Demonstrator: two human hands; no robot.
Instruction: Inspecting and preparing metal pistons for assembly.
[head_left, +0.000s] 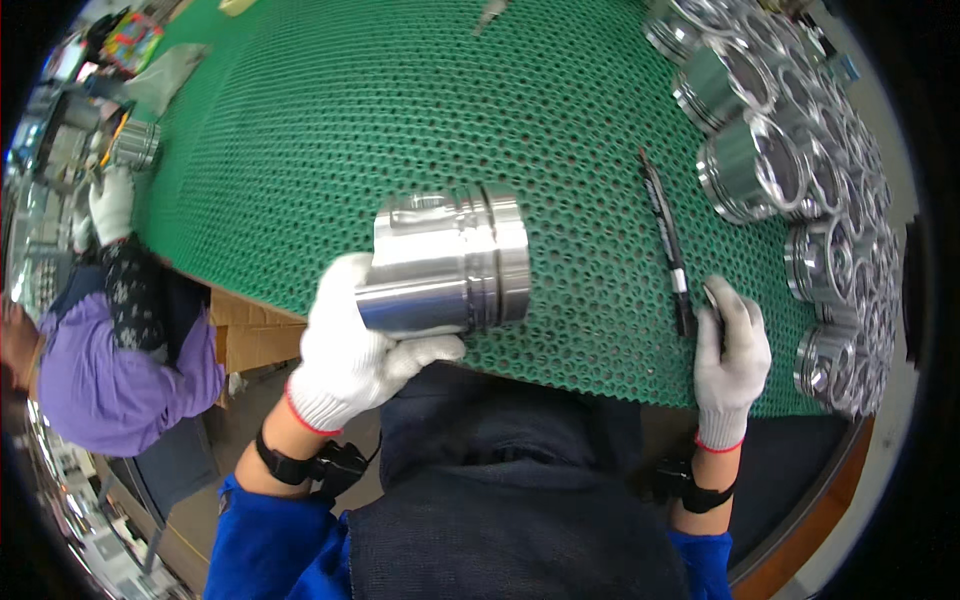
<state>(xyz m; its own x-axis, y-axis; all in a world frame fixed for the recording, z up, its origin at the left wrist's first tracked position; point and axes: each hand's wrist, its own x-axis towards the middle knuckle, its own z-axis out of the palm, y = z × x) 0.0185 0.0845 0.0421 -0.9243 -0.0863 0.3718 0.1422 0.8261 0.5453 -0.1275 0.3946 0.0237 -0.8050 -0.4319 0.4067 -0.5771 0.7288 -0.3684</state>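
Note:
A shiny metal piston (425, 275) lies on its side in the grip of my white-gloved left hand (345, 345), held up over the green mat by the near edge. Its ringed, grooved end points right, and the thumb presses along the underside. My right hand (733, 350), gloved too, rests low on the mat at the right with its fingers loosely bent and a gap between thumb and forefinger; I see nothing in it. Just left of those fingers a black marker pen (668, 240) lies on the mat, its tip end pointing away from me.
Many pistons (755, 165) stand crowded along the right side of the green mat (570, 120). At the far left a co-worker in purple (130, 370) has a gloved hand (112, 205) near another piston (136, 143). A clear plastic bag (165, 78) lies at the far left.

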